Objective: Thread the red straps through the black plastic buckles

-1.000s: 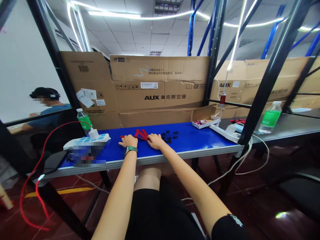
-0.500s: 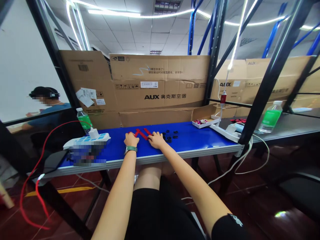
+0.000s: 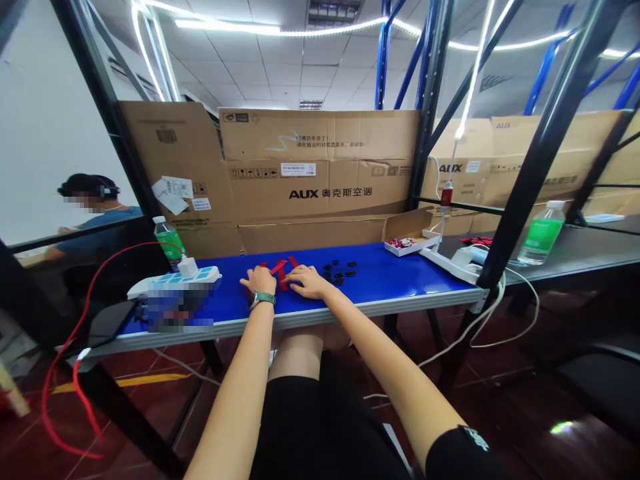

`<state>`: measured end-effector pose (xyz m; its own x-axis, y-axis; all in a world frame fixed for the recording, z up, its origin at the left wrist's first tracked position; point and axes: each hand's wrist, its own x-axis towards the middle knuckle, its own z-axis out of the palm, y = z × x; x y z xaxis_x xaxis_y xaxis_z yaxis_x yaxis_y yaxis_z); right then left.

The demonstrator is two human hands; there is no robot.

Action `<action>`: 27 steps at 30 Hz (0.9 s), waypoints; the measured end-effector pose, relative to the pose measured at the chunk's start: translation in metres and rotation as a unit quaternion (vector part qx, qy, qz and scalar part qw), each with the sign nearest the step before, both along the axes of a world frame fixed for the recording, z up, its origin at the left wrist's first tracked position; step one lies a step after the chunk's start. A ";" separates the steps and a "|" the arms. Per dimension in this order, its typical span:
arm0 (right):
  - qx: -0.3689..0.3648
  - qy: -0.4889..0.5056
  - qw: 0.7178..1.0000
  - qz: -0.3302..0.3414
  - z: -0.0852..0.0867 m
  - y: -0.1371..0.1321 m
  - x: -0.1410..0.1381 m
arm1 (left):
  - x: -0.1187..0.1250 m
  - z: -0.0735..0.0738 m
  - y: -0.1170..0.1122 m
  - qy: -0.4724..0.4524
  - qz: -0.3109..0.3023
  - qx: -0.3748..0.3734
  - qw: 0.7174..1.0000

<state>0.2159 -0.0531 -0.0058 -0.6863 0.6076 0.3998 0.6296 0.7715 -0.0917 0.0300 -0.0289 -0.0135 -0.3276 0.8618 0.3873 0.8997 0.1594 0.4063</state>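
Note:
Red strips (image 3: 281, 275) of what looks like flat ribbon lie on the blue tabletop between my hands, one crossing another. My left hand (image 3: 261, 281), with a green-banded watch at its wrist, rests over the left end of the red pieces, fingers spread; a bit of red shows under its thumb side and at its outer edge. Just right of the strips, my right hand (image 3: 307, 283) has its fingers stretched toward them and apart, touching or nearly touching the red. Small black pieces (image 3: 339, 277), several of them, possibly buckles, lie beyond my right hand.
A white box (image 3: 400, 250) of small items stands at the back right. Power strips (image 3: 205, 275) lie at left and right. Green-labelled bottles (image 3: 169, 239) stand at both sides. Cardboard (image 3: 320, 193) walls the back. A person (image 3: 100, 213) sits at far left.
The red strip between my hands has swung from a slanted line to a more upright one. My left fingers have spread, and my right hand has shifted slightly left with its fingers loosened.

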 end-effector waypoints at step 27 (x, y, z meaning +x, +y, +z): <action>0.001 0.002 1.000 0.007 0.000 0.001 -0.002 | 0.011 0.003 -0.003 0.018 0.052 -0.058 0.997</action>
<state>0.2139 -0.0518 -0.0063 -0.6926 0.5974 0.4042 0.6184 0.7803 -0.0935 0.0412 -0.0321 -0.0104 -0.4048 0.8637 0.3001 0.8896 0.2960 0.3480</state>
